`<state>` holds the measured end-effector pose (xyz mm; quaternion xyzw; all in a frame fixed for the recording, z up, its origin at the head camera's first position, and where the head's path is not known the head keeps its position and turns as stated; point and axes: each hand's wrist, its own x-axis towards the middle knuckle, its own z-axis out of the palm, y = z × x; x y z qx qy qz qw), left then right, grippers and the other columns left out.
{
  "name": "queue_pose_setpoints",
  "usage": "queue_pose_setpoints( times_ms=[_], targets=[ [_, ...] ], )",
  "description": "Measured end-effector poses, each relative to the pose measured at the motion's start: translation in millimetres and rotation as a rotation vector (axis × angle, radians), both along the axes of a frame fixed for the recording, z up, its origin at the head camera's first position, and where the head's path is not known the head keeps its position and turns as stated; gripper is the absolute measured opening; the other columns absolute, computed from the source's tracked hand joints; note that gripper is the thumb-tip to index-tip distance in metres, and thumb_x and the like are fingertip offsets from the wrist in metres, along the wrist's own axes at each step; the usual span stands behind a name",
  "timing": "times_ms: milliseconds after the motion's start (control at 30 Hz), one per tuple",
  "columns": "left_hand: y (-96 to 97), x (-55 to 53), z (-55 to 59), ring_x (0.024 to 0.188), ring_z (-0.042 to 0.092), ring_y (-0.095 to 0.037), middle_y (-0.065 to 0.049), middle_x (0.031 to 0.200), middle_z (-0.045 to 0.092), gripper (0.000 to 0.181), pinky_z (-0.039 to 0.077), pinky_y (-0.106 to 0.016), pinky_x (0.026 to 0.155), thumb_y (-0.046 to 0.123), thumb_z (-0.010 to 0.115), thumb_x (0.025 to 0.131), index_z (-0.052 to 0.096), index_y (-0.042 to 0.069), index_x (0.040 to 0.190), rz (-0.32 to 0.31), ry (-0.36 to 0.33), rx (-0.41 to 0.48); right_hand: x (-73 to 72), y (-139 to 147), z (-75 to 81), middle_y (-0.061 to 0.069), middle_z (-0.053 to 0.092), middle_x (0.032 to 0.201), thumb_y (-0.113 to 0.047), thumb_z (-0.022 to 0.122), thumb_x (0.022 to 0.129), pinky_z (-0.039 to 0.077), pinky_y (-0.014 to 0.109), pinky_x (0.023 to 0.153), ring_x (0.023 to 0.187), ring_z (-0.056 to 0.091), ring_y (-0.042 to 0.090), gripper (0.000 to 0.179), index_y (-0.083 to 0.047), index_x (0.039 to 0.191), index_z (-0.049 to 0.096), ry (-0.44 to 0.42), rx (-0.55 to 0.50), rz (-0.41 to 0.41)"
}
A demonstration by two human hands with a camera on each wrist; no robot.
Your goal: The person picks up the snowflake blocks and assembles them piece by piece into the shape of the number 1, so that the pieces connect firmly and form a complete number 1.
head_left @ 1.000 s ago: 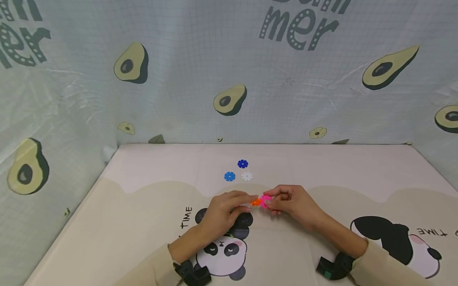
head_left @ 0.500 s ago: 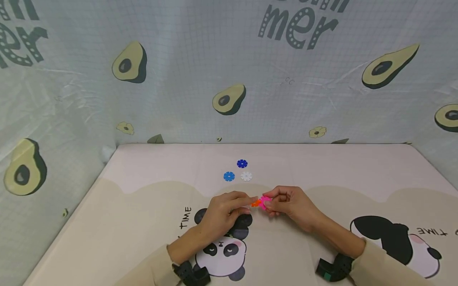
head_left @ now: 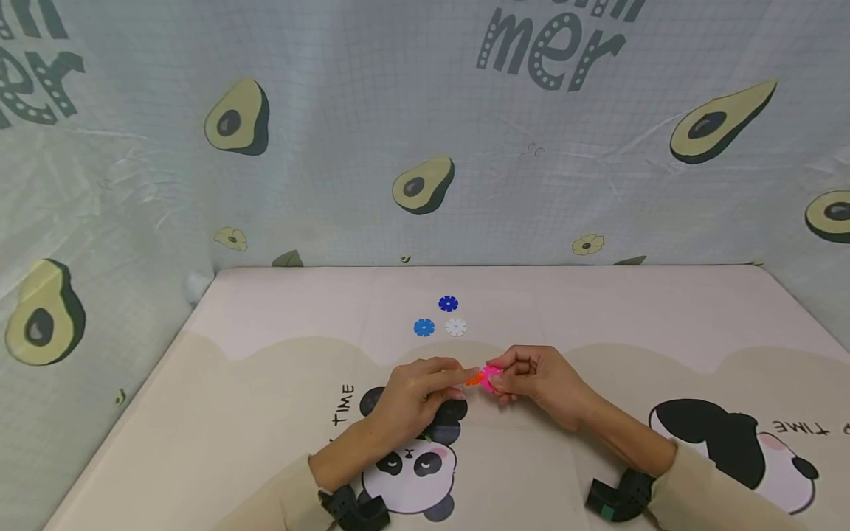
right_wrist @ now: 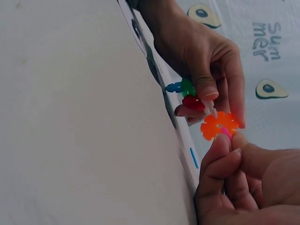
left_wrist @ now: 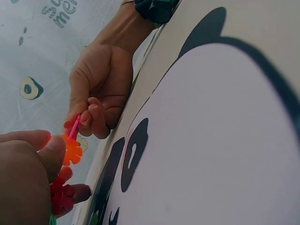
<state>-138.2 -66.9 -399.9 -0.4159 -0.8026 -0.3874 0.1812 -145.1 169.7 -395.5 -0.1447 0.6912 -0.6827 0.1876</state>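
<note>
My left hand [head_left: 415, 391] grips a small cluster of notched plastic snowflake discs. In the right wrist view this cluster shows an orange disc [right_wrist: 216, 123], a whitish disc [right_wrist: 209, 108], a red disc [right_wrist: 193, 102], a green disc [right_wrist: 186, 86] and a blue disc [right_wrist: 173, 87]. Between thumb and forefinger, my right hand [head_left: 541, 383] pinches a pink disc [head_left: 490, 378] at the orange one's edge. The left wrist view has the pink disc [left_wrist: 75, 126] edge-on, meeting the orange disc [left_wrist: 72, 152] at an angle. The left fingers hide part of the cluster.
Beyond the hands, a dark blue disc [head_left: 448, 303], a lighter blue disc [head_left: 423, 327] and a white disc [head_left: 456, 327] lie loose on the panda-print tabletop [head_left: 299, 302]. An avocado-print curtain [head_left: 332, 147] hangs behind and to the sides.
The pink and orange discs have tilted and shifted very slightly between the fingers. Both hands keep nearly the same place and grip.
</note>
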Motion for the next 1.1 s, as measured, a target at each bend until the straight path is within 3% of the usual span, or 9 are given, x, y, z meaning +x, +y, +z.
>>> queue_pose_setpoints(
  times_ms=[267,533,733,1100],
  targets=[
    [0.2,0.8,2.3,0.085,0.065,-0.018,-0.006,0.098,0.069,0.033,0.052,-0.025,0.080,0.003,0.075,0.080,0.073,0.013,0.111,0.016,0.002,-0.025,1.1,-0.9,0.5,0.015,0.069,0.083,-0.006,0.070,0.086,0.056,0.031,0.069,0.068,0.063,0.018,0.031,0.013,0.108,0.060,-0.004,0.000,0.014],
    [0.0,-0.4,2.5,0.079,0.062,-0.015,-0.002,0.098,0.067,0.033,0.051,-0.023,0.070,0.004,0.076,0.079,0.073,0.014,0.111,0.047,0.074,-0.033,0.9,-2.3,2.0,0.015,0.070,0.088,-0.005,0.070,0.086,0.055,0.030,0.069,0.071,0.064,0.019,0.032,0.013,0.110,0.059,-0.019,-0.012,-0.010],
    [-1.0,0.1,2.2,0.087,0.062,-0.014,-0.001,0.103,0.066,0.033,0.051,-0.024,0.075,0.005,0.074,0.082,0.071,0.015,0.113,0.053,0.073,-0.054,0.1,-2.2,2.5,0.017,0.069,0.090,-0.006,0.069,0.087,0.054,0.027,0.070,0.073,0.065,0.019,0.035,0.012,0.116,0.059,-0.028,-0.010,-0.029],
    [-2.0,-0.1,1.2,0.095,0.061,-0.013,0.002,0.108,0.065,0.030,0.049,-0.024,0.078,0.009,0.072,0.086,0.069,0.015,0.115,0.042,0.070,-0.047,0.4,-0.1,5.3,0.014,0.069,0.094,-0.007,0.065,0.091,0.053,0.024,0.073,0.080,0.066,0.017,0.040,0.013,0.123,0.053,-0.106,-0.121,0.013]
  ],
)
